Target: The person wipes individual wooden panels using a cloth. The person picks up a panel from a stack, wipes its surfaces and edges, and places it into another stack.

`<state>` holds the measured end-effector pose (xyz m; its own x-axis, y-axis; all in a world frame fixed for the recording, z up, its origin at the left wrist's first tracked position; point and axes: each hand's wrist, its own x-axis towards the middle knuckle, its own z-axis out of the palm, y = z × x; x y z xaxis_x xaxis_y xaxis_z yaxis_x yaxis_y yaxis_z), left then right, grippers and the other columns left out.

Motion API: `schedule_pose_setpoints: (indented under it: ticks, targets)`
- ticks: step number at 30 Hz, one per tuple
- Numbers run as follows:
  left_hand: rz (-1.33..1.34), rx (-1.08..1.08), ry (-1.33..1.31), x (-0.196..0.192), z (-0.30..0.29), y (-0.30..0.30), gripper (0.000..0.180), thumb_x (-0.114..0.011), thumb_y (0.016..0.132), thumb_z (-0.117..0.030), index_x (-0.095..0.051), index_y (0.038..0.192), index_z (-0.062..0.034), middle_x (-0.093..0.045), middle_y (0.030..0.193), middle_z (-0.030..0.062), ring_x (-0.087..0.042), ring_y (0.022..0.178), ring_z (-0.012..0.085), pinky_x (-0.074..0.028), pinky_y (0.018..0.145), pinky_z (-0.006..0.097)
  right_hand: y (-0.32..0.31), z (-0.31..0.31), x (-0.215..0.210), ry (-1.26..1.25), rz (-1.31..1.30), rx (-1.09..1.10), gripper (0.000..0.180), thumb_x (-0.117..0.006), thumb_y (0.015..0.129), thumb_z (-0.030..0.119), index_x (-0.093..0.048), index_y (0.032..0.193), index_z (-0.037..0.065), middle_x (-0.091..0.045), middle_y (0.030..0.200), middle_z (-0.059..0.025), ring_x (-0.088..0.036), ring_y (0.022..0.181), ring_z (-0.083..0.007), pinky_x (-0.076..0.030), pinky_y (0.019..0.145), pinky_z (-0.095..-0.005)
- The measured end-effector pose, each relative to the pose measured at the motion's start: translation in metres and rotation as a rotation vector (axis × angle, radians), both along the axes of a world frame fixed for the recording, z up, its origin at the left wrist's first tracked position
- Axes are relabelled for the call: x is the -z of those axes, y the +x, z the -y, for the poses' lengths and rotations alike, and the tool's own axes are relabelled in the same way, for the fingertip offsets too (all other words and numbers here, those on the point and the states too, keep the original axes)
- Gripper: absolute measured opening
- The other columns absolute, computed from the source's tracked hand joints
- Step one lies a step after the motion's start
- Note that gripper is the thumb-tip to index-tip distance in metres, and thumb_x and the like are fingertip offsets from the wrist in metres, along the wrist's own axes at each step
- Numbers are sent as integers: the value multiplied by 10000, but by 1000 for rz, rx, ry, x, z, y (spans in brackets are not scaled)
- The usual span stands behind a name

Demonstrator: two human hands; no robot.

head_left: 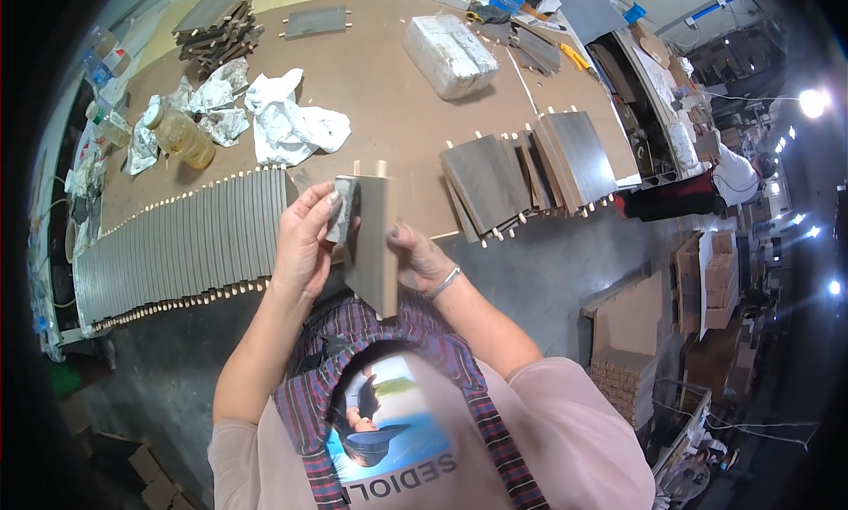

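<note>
Upright in front of my chest is a dark grey wooden panel (369, 249) with pale dowel pegs at its ends. My right hand (420, 261) grips its right side, with a bracelet on the wrist. A small pale grey folded piece (343, 211), cloth or sandpaper, is pinched by my left hand (306, 236) and lies against the panel's left edge. The fingers behind the panel are hidden. To the left, a long row of similar panels (190, 245) stands packed on edge along the table. More panels (490, 181) lean in a loose group to the right.
On the brown table (389, 86) are a white rag (291, 121), a jar of yellowish liquid (179, 136), a wrapped white block (450, 55) and a panel stack (212, 24). One panel (315, 22) lies flat at the back. Another person (733, 174) is at far right.
</note>
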<state>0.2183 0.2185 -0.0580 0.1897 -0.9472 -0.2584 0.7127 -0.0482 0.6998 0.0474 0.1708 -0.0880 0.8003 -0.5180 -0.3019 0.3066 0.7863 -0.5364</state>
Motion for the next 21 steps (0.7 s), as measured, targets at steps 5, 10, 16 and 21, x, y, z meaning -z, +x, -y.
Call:
schedule_pose_setpoints:
  ticks: [5,10,16,21]
  targets:
    - [308,-48,-41,-12,1,-4,246,-639,896,-105,-600,1099,27,-656,1010,67,-627,858,108,-532,738,263,-7,5,-4,28,78,-6,746,-731,654,147,-451,1334,18,-592,1167,-115,-594,1071,-238,-492,959,-426]
    - [909,-5,-138,-48,-7,-26,348,-727,770,-150,-634,1075,-12,-628,927,46,-558,808,115,-473,718,266,-2,4,1,47,142,18,827,-702,535,41,-464,1325,-2,-593,1169,-138,-590,1075,-281,-480,974,-411]
    - [1008,-268,106,-1,26,37,319,-708,773,-87,-639,1062,31,-626,912,60,-554,799,116,-479,724,262,1,-4,-4,20,236,52,880,-691,500,105,-446,1332,-44,-579,1211,-204,-580,1097,-329,-462,990,-434]
    - [1016,-305,69,5,11,45,334,-705,766,-60,-647,1086,18,-630,897,52,-576,827,115,-484,694,251,-6,20,11,463,229,176,570,-555,816,298,-506,1272,-40,-615,1181,-222,-622,1056,-349,-484,961,-475]
